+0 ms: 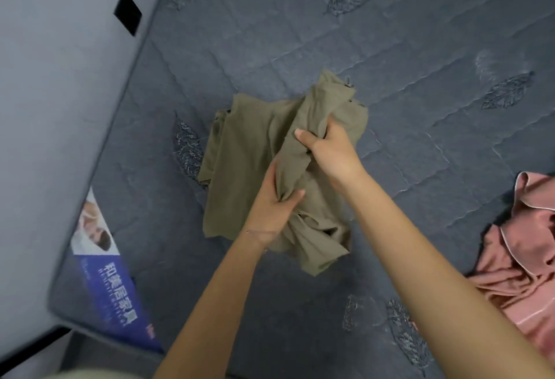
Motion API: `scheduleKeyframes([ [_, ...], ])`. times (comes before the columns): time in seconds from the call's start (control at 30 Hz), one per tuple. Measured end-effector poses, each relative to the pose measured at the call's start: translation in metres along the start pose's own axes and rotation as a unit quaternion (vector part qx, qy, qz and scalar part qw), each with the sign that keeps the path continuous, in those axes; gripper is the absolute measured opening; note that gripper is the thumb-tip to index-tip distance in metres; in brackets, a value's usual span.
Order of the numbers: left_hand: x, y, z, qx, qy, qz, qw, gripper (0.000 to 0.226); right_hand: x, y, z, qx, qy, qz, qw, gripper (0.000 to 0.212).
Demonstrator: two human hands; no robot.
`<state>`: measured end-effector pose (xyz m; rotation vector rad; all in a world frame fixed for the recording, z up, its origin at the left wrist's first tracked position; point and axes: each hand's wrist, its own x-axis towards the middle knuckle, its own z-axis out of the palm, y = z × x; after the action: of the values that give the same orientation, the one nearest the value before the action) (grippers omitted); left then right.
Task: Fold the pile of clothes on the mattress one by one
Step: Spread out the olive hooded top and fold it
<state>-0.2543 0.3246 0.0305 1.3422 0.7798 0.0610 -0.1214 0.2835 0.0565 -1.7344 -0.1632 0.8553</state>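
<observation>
Holding the bunched olive-green garment [270,168] over the grey mattress [390,48], you grip it tight with your left hand [274,204] and right hand [327,150], pink clothes [516,255] nearby.

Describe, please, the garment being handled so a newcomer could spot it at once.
Start from the grey quilted mattress. Near its middle is a bunched olive-green garment, gripped by the left hand and right hand. The pink clothing at the right edge lies untouched.

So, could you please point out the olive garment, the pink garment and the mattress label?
olive garment [240,144]: head view, flat left panel.
pink garment [510,273]: head view, crumpled middle.
mattress label [117,297]: head view, blue printed part.
</observation>
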Motion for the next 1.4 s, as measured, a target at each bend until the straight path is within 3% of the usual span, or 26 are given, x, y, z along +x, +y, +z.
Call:
scheduleKeyframes([
  [0.17,0.021,-0.011,-0.081,0.087,0.061,-0.025,0.994,0.051,0.01,0.002,0.04,-0.043,-0.049,-0.089,0.994,0.043],
  [0.27,0.021,-0.021,-0.1,0.096,0.125,-0.039,0.987,0.051,0.015,0.032,0.033,-0.306,0.005,-0.16,0.938,0.053],
  [0.33,0.014,-0.027,-0.097,0.121,0.175,-0.002,0.977,0.06,0.015,0.053,0.025,-0.418,0.018,-0.143,0.897,0.058],
  [0.4,0.008,-0.035,-0.089,0.272,0.191,0.045,0.942,0.073,0.016,0.071,0.02,-0.482,0.003,-0.123,0.867,0.063],
  [0.5,0.006,-0.053,-0.073,0.526,0.14,0.109,0.832,0.08,0.023,0.09,0.017,-0.544,-0.038,-0.092,0.833,0.069],
  [0.6,0.009,-0.082,-0.072,0.607,0.075,0.066,0.789,0.082,0.032,0.099,0.013,-0.564,-0.049,-0.106,0.817,0.072],
  [0.7,0.011,-0.106,-0.086,0.633,0.073,0.025,0.77,0.082,0.049,0.09,0.004,-0.542,0.002,-0.172,0.823,0.076],
  [0.77,0.009,-0.109,-0.091,0.63,0.085,0.034,0.771,0.081,0.064,0.08,-0.006,-0.534,0.037,-0.168,0.828,0.084],
  [0.83,0.002,-0.111,-0.093,0.604,0.141,0.053,0.783,0.08,0.075,0.073,-0.014,-0.475,0.062,-0.119,0.87,0.096],
  [0.9,-0.012,-0.115,-0.094,0.512,0.23,0.012,0.828,0.084,0.079,0.07,-0.018,-0.33,0.062,-0.059,0.94,0.11],
  [0.97,-0.027,-0.118,-0.09,0.354,0.313,-0.081,0.877,0.092,0.078,0.072,-0.018,-0.239,0.071,-0.033,0.968,0.115],
  [1.03,-0.038,-0.115,-0.083,0.227,0.356,-0.123,0.898,0.083,0.077,0.076,-0.018,-0.184,0.105,-0.001,0.977,0.108],
  [1.17,-0.034,-0.101,-0.067,0.087,0.357,-0.12,0.922,0.038,0.065,0.08,-0.014,-0.03,0.203,0.079,0.975,0.076],
  [1.27,-0.025,-0.089,-0.068,0.069,0.385,-0.104,0.914,0.025,0.045,0.08,-0.019,0.035,0.24,0.094,0.966,0.053],
  [1.4,-0.018,-0.069,-0.091,0.063,0.431,-0.021,0.9,0.019,-0.001,0.085,-0.034,0.116,0.215,0.165,0.956,0.033],
])
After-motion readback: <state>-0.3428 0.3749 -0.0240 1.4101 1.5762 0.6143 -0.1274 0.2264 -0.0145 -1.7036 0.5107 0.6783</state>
